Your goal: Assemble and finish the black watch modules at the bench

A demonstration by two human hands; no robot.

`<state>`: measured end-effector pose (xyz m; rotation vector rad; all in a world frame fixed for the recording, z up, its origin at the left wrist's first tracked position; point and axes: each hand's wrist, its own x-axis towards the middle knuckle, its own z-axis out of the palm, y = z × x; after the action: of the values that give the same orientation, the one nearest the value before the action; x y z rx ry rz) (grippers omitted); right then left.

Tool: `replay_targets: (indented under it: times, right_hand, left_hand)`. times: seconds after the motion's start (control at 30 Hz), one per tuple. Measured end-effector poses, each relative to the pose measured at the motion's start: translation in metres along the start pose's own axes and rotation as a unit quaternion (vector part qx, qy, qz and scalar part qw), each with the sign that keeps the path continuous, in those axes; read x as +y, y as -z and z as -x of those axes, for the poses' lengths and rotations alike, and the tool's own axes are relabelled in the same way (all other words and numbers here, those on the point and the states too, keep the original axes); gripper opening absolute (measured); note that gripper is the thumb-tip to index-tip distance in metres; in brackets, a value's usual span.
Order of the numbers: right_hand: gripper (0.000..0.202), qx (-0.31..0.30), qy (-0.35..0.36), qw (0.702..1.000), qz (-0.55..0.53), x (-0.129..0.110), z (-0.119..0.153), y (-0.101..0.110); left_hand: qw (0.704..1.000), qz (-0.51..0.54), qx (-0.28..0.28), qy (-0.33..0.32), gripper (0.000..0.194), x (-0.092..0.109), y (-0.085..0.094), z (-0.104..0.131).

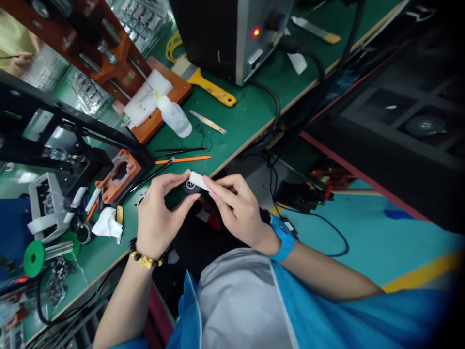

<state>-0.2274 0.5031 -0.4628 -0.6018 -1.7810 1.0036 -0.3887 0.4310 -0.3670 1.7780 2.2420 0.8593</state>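
Near the front edge of the bench, my left hand (158,215) pinches a small dark round part (190,185) between thumb and fingertips. A light ring with dark dots shows on the part's face. My right hand (241,211) grips a small white block (198,181) with thumb and forefinger. One end of this block lies over the upper edge of the round part; whether they touch, I cannot tell. Just beyond my hands lie an orange stick (189,159) and black tweezers (154,173).
A squeeze bottle (176,118) lies against the orange press base (154,121). Further back are a yellow-handled brush (207,86) and a black box (210,39) with a lit red light. Crumpled white tissue (108,224) and a green spool (34,258) lie left. Another person's hand (22,60) shows top left.
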Motion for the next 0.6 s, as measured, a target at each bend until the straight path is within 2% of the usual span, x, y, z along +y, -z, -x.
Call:
replay_targets:
  times: [0.3,0.43,0.6]
  right_hand:
    - [0.055,0.004,0.006,1.0,0.01,-0.002,0.006,-0.002]
    - [0.054,-0.001,0.003,1.0,0.025,-0.005,0.0,-0.001]
    - [0.045,-0.006,0.014,0.998,0.057,-0.007,-0.006,0.0]
  left_hand:
    - [1.0,-0.018,0.004,0.006,0.046,0.003,-0.001,0.0]
    - [1.0,-0.018,-0.001,0.001,0.045,0.002,-0.001,-0.001]
    - [0.999,-0.027,0.03,0.001,0.047,0.001,-0.003,0.0]
